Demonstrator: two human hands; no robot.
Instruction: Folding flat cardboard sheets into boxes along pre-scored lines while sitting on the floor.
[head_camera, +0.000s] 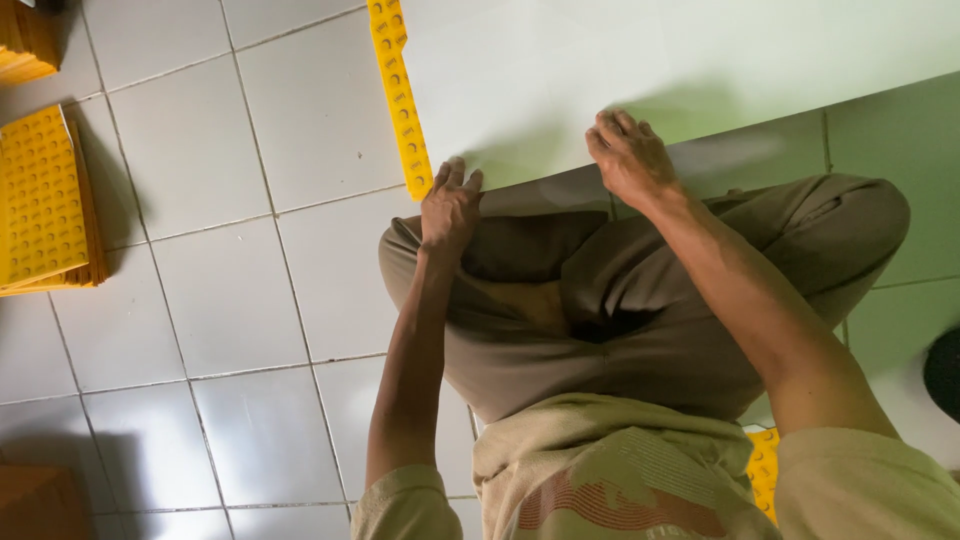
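**Two hands on the near edge of a large white sheet**

Two bare hands rest on the same thing: a big white sheet (640, 50) lying flat on the tiled floor (220, 300), filling the far right part of the view. Its near edge runs just above the person's crossed legs in brown trousers (640, 310). I judge the sheet to be thin and light, but wide, so it will probably bend or flap if lifted at one point only. The surface looks smooth and may be slippery for dry fingers. The near edge, with the hands well apart as now, seems the best place to hold it.

At the sheet's left edge lies a long yellow perforated strip (400, 95), touching or just beside it; I cannot tell which. It looks stiff, like plastic.

The left hand (450, 205) has its fingers curled over the sheet's near corner, next to the strip's near end. The right hand (628, 155) presses down on the edge with bent fingers. Whether either hand really pinches the sheet I cannot tell.

Far left, a stack of yellow studded panels (45, 205) lies on the floor.
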